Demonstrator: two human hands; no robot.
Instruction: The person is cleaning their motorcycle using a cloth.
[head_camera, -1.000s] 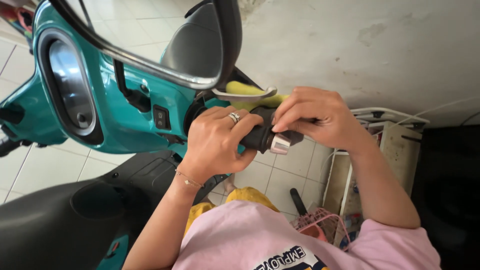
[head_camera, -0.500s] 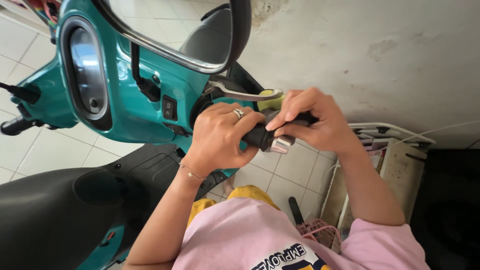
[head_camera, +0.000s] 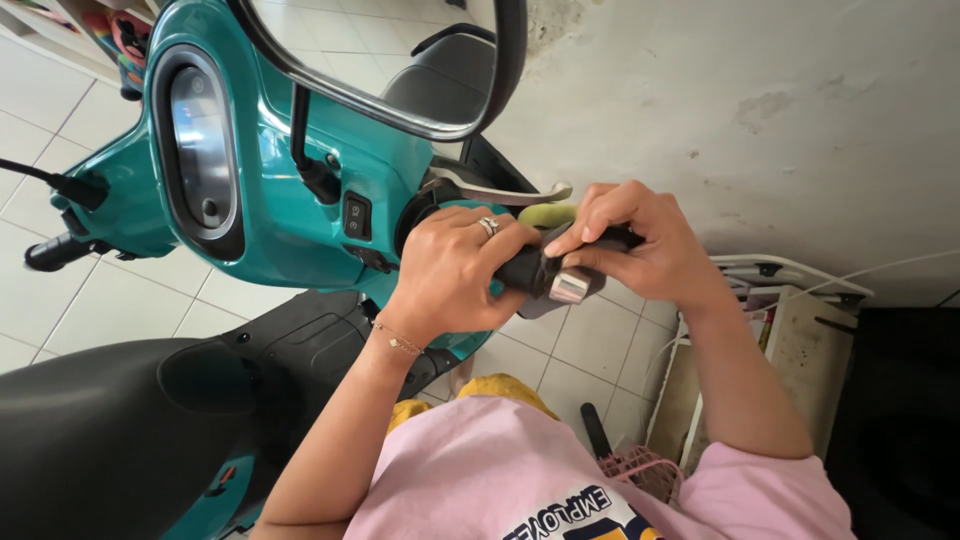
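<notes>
Left hand (head_camera: 455, 270) wraps around the black grip (head_camera: 527, 270) of a teal scooter (head_camera: 270, 190), fingers curled shut over it, ring on one finger, thin bracelet at the wrist. Right hand (head_camera: 640, 245) pinches the grip's outer end, fingertips (head_camera: 560, 247) pressed together on the black rubber just above the chrome end cap (head_camera: 568, 287). Both hands touch the grip, nearly meeting at the knuckles.

Grip sits at the right end of the handlebar, just below the silver brake lever (head_camera: 500, 193). Yellow-green cloth (head_camera: 547, 214) shows between lever and grip, partly hidden behind the right hand; cannot tell whether a finger holds it.

Mirror (head_camera: 400, 60) with black rim stands above the lever on a black stem. Black switch (head_camera: 356, 215) sits on the teal housing, left of the left hand. Oval gauge (head_camera: 200, 150) further left. Black seat (head_camera: 100, 430) at lower left.

Stained wall (head_camera: 760, 100) behind the hands. White rack (head_camera: 790, 290) stands below the right forearm; pink basket (head_camera: 635, 470) lies on the tiled floor (head_camera: 590, 350) near it.
</notes>
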